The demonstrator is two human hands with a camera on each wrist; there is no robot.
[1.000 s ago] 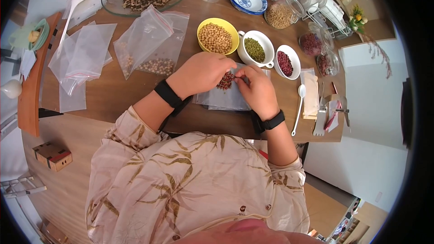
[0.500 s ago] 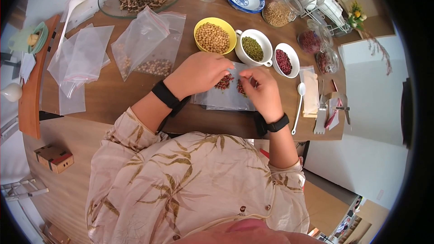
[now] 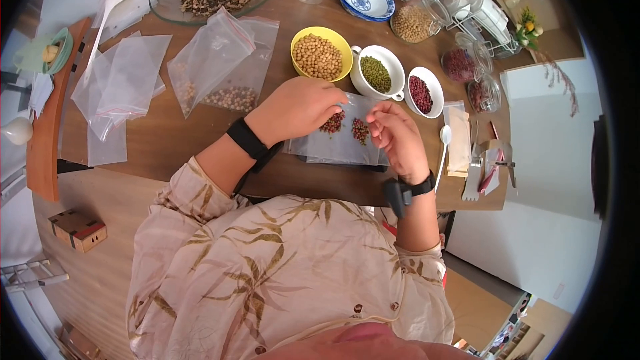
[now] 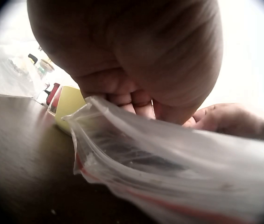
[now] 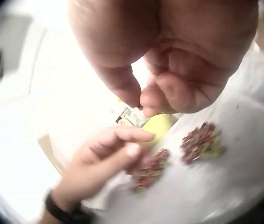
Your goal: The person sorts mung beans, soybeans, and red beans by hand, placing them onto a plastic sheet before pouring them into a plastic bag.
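Observation:
Two small piles of mixed red and green beans, the left pile (image 3: 333,123) and the right pile (image 3: 360,132), lie apart on a flat clear plastic bag (image 3: 343,151). My left hand (image 3: 300,110) is at the left pile; its thumb and forefinger stand apart in the right wrist view, and nothing shows between them. Over the bag's right side, my right hand (image 3: 400,135) hangs with loosely bent fingers, beside the right pile. In the left wrist view, the bag's edge (image 4: 136,163) with its red stripe runs below my left hand, partly hiding the fingertips.
Behind the bag stand a yellow bowl (image 3: 321,55) of chickpeas, a white bowl (image 3: 393,60) of green beans and a white dish (image 3: 433,93) of red beans. Plastic bags (image 3: 133,67) lie at the left. A white spoon (image 3: 445,135) lies at the right, near glass jars (image 3: 417,20).
My right hand has drawn back to the right from between the piles and turned at the wrist, uncovering the right pile. My left hand has stayed nearly in place.

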